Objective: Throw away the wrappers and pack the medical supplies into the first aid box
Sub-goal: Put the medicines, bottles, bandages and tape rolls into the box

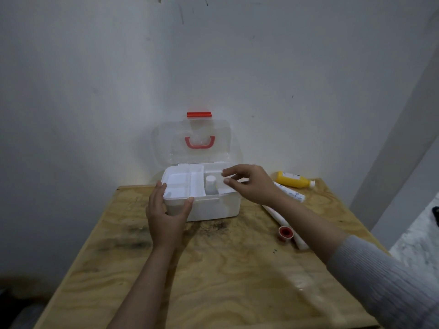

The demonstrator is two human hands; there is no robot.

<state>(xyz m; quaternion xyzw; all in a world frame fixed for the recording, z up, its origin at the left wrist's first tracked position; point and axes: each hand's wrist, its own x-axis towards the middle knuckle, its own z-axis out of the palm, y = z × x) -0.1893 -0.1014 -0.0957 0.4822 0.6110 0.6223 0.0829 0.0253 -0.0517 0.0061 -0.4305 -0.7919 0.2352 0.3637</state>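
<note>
The white first aid box stands at the table's back with its clear lid raised; the lid has a red handle and a red latch. My left hand grips the box's front left corner, thumb on the rim. My right hand hovers over the right compartment, with thumb and fingertips pinching a flat white pad that lies tilted there. Beside the pad, a small white bottle stands upright in the box. The left tray compartments look bare.
To the right of the box lie a yellow bottle, a white tube, a long white roll and a tape roll with a red core. The plywood table stands against a white wall. Its right edge is close to these items.
</note>
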